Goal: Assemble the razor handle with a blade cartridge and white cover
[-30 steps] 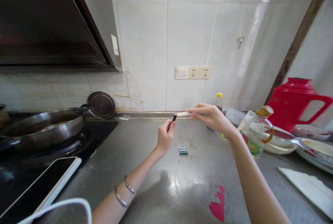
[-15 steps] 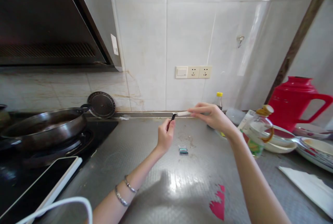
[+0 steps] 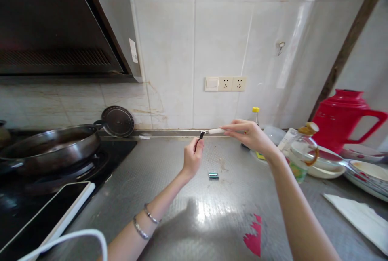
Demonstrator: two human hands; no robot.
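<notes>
My left hand (image 3: 193,158) is closed around the black handle of what looks like a small razor (image 3: 201,134), its silvery T-shaped head pointing up. A slim white stick-like piece (image 3: 216,131) is pinched between the fingertips of my right hand (image 3: 244,133). Its left tip comes right up to the razor's head; whether they touch I cannot tell. Below the hands, a small flat green-and-dark piece (image 3: 213,175) lies on the metal counter (image 3: 169,196), too small to name surely.
At left, a pan (image 3: 51,146) sits on the black cooktop (image 3: 121,150), beside a white-edged phone-like slab (image 3: 69,208) and a white cable (image 3: 81,232). At right stand a glass jug (image 3: 300,168), bowls, a red thermos (image 3: 339,119) and white paper (image 3: 360,216). A yellow-capped bottle (image 3: 255,114) stands behind my right hand.
The white piece has shifted slightly to the right with my right hand, leaving its tip a little farther from the razor's head. My left hand has barely moved.
</notes>
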